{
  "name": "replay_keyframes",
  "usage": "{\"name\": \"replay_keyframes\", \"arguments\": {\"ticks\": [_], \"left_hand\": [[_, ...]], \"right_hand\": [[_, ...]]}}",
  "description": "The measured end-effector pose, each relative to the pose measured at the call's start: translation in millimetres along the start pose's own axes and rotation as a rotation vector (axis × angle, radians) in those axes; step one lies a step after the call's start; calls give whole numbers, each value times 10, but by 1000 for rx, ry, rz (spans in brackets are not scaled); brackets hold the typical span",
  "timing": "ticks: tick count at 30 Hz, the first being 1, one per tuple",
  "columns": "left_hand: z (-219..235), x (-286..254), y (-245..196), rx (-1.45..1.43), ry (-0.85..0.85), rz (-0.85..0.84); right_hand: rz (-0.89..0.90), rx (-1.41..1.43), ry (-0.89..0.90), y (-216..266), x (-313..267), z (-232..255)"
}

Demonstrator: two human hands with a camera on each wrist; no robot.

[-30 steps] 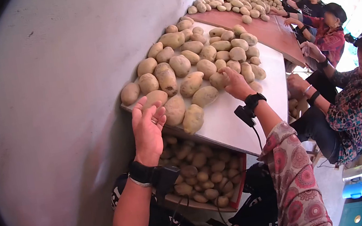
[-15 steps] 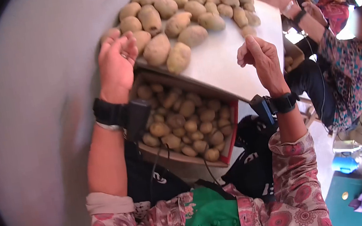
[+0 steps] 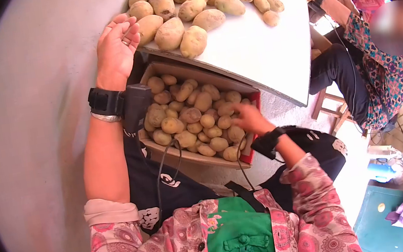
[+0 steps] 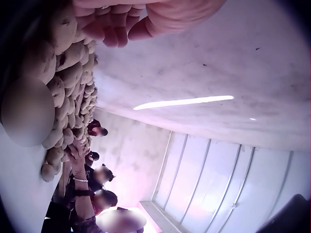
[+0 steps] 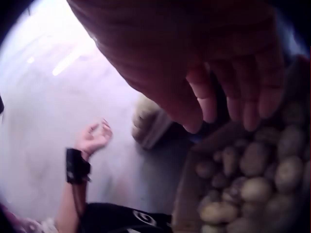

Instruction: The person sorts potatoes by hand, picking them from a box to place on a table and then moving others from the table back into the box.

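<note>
— What is the largest thing you see?
— It is the white table (image 3: 263, 49). Its near edge runs slantwise to the near right corner, and that corner has only bare surface around it.

— And after the table?
— One seated person (image 3: 385, 85) in a flowered shirt, by the right edge. This person's arm reaches over that edge to the potatoes; I cannot tell if the hand grips one.

— Then comes the box?
— Yes, the cardboard box (image 3: 190, 158) is lower than the table, just before the left part of its near edge.

— How are the two hands?
— The left hand (image 3: 115, 55) is near the table's near left corner, beside the wall. Its palm is turned up, the fingers are loosely bent, and it has hold of nothing. The right hand (image 3: 254, 119) is over the right end of the box, with fingers slightly bent and thumb apart. It also holds nothing; whether a fingertip touches a potato, I cannot tell.

— Where are the potatoes?
— The bigger potatoes (image 3: 193, 8) cover the left and far parts of the table, some close to its near edge. The smaller potatoes (image 3: 191, 115) are heaped inside the box.

— And the smallest thing?
— A ring (image 3: 125, 43) on a left finger.
</note>
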State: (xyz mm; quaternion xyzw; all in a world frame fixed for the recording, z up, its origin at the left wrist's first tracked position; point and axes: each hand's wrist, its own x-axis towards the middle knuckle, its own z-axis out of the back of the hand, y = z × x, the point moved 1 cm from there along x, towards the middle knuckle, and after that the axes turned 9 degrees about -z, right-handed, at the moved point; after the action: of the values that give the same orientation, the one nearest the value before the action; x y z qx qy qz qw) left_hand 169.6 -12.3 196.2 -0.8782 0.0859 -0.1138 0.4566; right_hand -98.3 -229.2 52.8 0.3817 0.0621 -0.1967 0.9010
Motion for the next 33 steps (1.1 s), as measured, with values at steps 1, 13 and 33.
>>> {"name": "replay_keyframes", "arguments": {"ticks": [1,13,33], "left_hand": [[20,0,-12,-3,5,3],[86,100,-45,8,-28,39],[-203,236,567,99,41,249]], "right_hand": [[-20,-61,21,46,-14,-107],[-83,-557,-79,-409,270,-792],[-245,1005,-99,345,1024,1217]]}}
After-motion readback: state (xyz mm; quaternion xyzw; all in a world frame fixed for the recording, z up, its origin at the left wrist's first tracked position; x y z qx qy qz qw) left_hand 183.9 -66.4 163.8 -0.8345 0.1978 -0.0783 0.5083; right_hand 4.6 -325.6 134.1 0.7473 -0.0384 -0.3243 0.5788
